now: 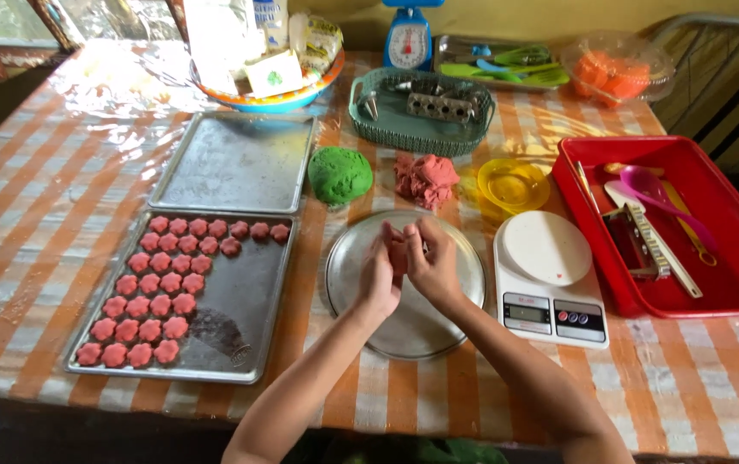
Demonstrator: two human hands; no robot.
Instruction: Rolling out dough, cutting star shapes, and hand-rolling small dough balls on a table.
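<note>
Above round metal plate [412, 326], centre of table: left hand [378, 279] and right hand [434, 266] pressed together, fingers curled around small pink dough piece [398, 249], mostly hidden between palms; shape not readable. At 12 o'clock of hands: smooth green dough ball [339, 174], crumbly pink dough lump [425, 179]. At 9 o'clock: dull grey baking tray [232, 318] bearing rows of pink flower-shaped pieces [150, 296]. At 3 o'clock: white digital scale [550, 288]. Forearms cut off by lower edge.

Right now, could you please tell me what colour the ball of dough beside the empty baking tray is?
The ball of dough is green, shown clearly in the head view.
</note>
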